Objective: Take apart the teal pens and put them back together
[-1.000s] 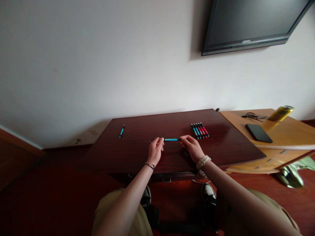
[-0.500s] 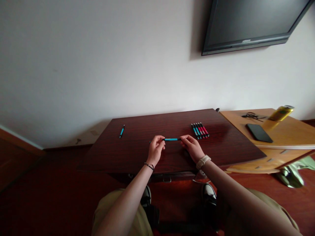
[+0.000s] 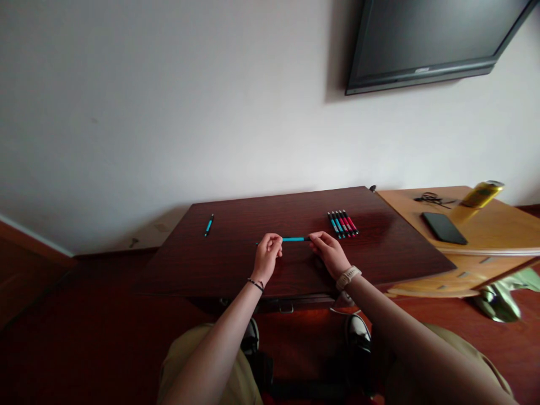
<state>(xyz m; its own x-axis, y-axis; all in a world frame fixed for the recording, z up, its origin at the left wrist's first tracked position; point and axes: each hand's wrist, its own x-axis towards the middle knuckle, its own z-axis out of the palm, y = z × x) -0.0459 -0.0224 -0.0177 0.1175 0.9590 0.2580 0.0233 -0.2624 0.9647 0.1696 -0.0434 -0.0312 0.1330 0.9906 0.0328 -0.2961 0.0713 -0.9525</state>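
Observation:
A blue pen point(image 3: 293, 239) with black ends is stretched level between my two hands, over the dark wooden table point(image 3: 236, 264). My left hand point(image 3: 267, 256) pinches its left end, and my right hand point(image 3: 329, 251) grips the right end between thumb and fingers. Both tips of the pen are partly covered by fingers. To the right of my right hand lies a neat row of blue and red pens point(image 3: 343, 224), side by side. Another blue pen point(image 3: 209, 225) rests alone on the table's left part. A small bit of something dark peeks out left of my left hand.
On the right, a lighter wooden cabinet point(image 3: 405, 208) adjoins the table, bearing a black phone point(image 3: 444, 228), a dark cable point(image 3: 434, 199) and a yellow can point(image 3: 482, 194). A television point(image 3: 430, 45) hangs on the wall above. My knees and shoes are below the table's front edge.
Hands and pen stay in nearly the same place. The pen's blue barrel has rolled slightly, so its pale printing no longer shows, and my left fingers have curled a little.

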